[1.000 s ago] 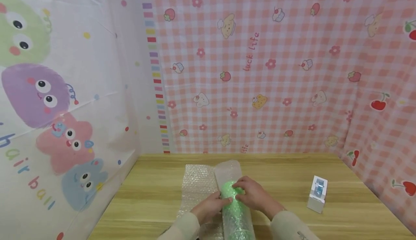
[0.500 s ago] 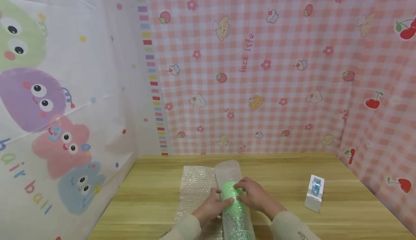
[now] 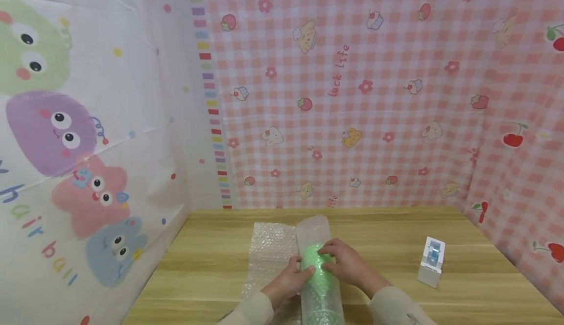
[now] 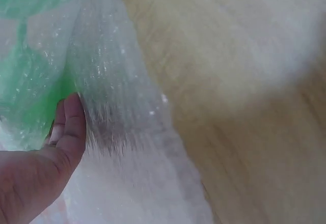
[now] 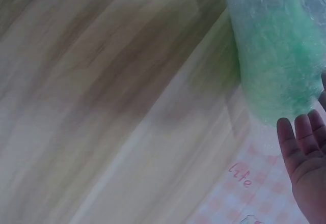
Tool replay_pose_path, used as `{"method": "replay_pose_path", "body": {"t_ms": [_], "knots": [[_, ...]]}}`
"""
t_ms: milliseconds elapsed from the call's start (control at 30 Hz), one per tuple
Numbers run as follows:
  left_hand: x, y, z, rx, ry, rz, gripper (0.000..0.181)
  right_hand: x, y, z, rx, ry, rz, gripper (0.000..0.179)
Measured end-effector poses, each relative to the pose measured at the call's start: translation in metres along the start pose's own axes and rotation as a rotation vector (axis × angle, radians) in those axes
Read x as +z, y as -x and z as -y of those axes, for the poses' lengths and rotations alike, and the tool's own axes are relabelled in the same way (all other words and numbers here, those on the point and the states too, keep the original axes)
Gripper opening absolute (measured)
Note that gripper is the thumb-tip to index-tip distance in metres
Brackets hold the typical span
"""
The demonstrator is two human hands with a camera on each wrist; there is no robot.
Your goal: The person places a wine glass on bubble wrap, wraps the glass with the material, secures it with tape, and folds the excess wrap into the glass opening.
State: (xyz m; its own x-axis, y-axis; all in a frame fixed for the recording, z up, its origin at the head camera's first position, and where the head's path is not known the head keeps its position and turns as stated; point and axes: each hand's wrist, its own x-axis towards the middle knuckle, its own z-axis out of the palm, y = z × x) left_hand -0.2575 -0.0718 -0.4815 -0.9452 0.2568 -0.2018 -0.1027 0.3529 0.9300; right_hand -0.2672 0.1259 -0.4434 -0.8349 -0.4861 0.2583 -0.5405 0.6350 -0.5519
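A green item [image 3: 319,278] with a narrow stem-like middle lies inside a roll of clear bubble wrap [image 3: 320,303]; its exact kind is blurred by the wrap. My left hand [image 3: 288,278] grips the roll's left side, thumb on top. In the left wrist view, that hand's fingers [image 4: 75,124] press at the fold between roll and loose sheet. From the right, my right hand [image 3: 345,264] holds the roll near its far end, thumb and fingers bent over it. Flat bubble wrap [image 3: 269,251] extends to the left of the roll, partly under my left hand.
On the right of the wooden table [image 3: 379,246] stands a small white box-shaped item [image 3: 431,262] with a translucent blue part on top. A pink checked cloth [image 3: 352,114] hangs behind the table, and a white printed sheet [image 3: 150,168] hangs at the left.
The left hand's fingers have shifted slightly along the roll's left side. The right hand keeps its hold. The whole view sways a little as the head moves.
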Motion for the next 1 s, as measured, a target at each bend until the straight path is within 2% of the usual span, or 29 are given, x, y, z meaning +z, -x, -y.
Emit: {"method": "replay_pose_path", "body": {"t_ms": [100,200,333,467,667,833,1000], "knots": [[-0.003,0.001,-0.003,-0.021,0.003,0.006,0.064,-0.001,-0.003,0.006,-0.016,0.032,0.013,0.028],[-0.006,0.000,-0.006,-0.017,-0.040,-0.033,0.062,0.000,-0.006,0.009,-0.013,0.051,0.035,0.027],[-0.007,-0.001,-0.012,0.057,-0.099,-0.099,0.058,0.001,-0.007,0.009,0.014,0.055,0.048,0.027],[-0.007,-0.001,-0.017,0.133,-0.136,-0.093,0.051,0.001,-0.007,0.006,0.015,0.030,0.027,0.027],[-0.005,-0.001,-0.019,0.154,-0.177,-0.096,0.047,0.003,-0.002,-0.002,0.050,-0.034,-0.028,0.029],[-0.005,-0.001,-0.017,0.138,-0.109,-0.090,0.047,0.003,0.004,-0.007,0.109,-0.081,-0.040,0.031],[-0.003,-0.001,-0.014,0.108,0.007,-0.062,0.046,0.002,0.003,-0.008,0.094,-0.080,-0.029,0.031]]}}
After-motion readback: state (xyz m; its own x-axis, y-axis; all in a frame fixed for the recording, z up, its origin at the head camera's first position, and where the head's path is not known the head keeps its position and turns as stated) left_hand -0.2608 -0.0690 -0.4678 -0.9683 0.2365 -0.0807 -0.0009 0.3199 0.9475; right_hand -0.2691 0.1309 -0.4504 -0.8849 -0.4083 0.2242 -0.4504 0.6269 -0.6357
